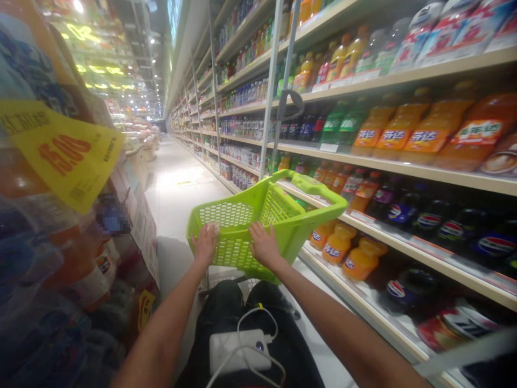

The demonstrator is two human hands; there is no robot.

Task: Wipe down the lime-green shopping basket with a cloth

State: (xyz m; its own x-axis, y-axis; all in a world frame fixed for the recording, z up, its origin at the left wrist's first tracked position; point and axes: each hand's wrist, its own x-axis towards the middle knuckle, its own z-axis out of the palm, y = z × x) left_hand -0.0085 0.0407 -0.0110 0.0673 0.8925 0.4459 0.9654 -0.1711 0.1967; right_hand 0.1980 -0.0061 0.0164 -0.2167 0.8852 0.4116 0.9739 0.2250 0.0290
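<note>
Seen from the head camera, a person's left hand [205, 245] and right hand [263, 245] rested on the near wall of a lime-green plastic shopping basket [238, 202], out ahead in a supermarket aisle beside shelves [404, 161] of bottled orange drinks [398, 137]. The fingers [258, 230] lay loosely spread against the mesh; whether they hooked it could not be told. A white power bank [240, 350] sat on a black bag [226, 307] below.
</note>
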